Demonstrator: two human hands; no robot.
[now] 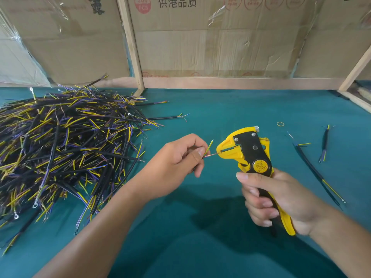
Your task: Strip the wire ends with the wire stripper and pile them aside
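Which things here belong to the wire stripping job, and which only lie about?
For the job:
- stripper, in right hand
- wire, pinched by left hand
- wire pile
- two loose cables

Lying about:
- rubber band
- cardboard
- wooden frame

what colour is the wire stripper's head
Yellow, with a black metal plate; the wire stripper shows clearly in the head view.
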